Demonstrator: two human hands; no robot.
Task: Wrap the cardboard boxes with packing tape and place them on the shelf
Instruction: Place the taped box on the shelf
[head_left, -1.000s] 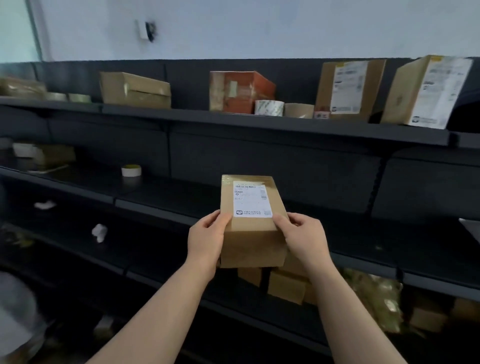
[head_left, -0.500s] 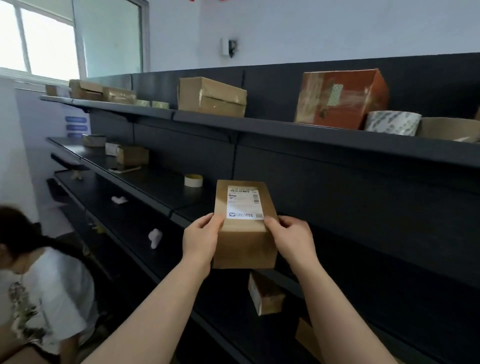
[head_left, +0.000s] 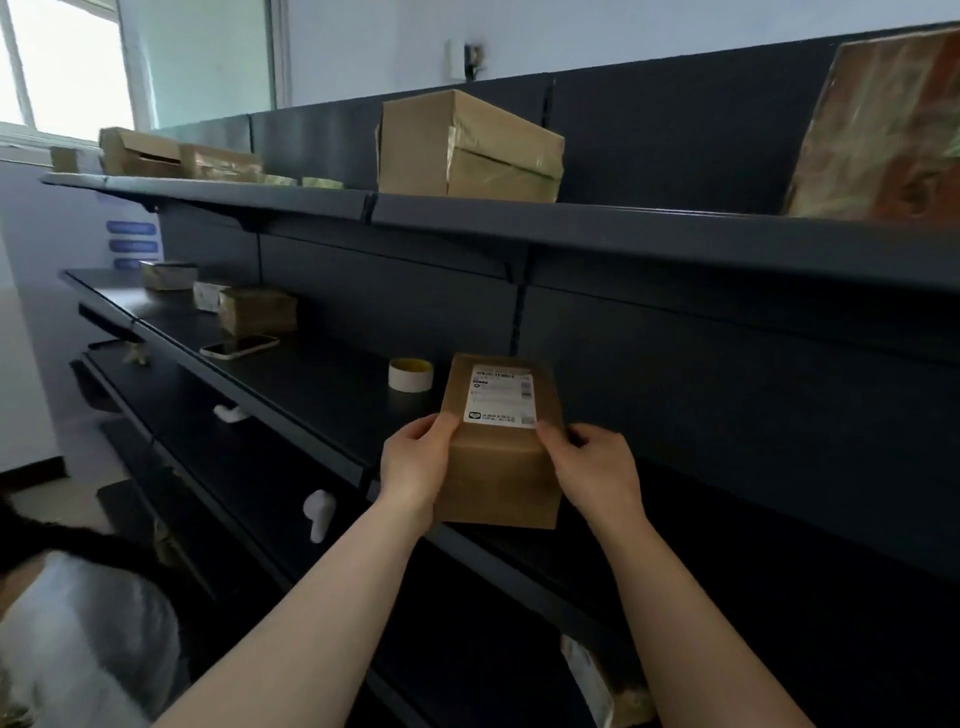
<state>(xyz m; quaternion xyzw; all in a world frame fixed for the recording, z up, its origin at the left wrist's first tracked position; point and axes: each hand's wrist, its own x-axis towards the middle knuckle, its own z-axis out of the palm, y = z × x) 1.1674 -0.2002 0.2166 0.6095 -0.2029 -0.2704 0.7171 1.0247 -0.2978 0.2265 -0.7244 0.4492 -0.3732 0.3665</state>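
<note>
A small brown cardboard box (head_left: 501, 467) with a white shipping label on top sits between my two hands, at the front edge of the dark middle shelf (head_left: 322, 384). My left hand (head_left: 415, 465) grips its left side and my right hand (head_left: 597, 470) grips its right side. Whether the box rests on the shelf or is just above it I cannot tell. A roll of tape (head_left: 410, 374) stands on the same shelf just behind and left of the box.
The top shelf (head_left: 571, 223) carries a taped brown box (head_left: 467, 148), a reddish box (head_left: 883, 130) and more boxes far left. A phone (head_left: 240, 346) and small boxes (head_left: 257, 312) lie on the middle shelf to the left. A person (head_left: 78, 639) crouches at lower left.
The view has swung left and moved closer to the shelves. The box, still held in both hands, has come down to the edge of the middle shelf near the tape roll.
</note>
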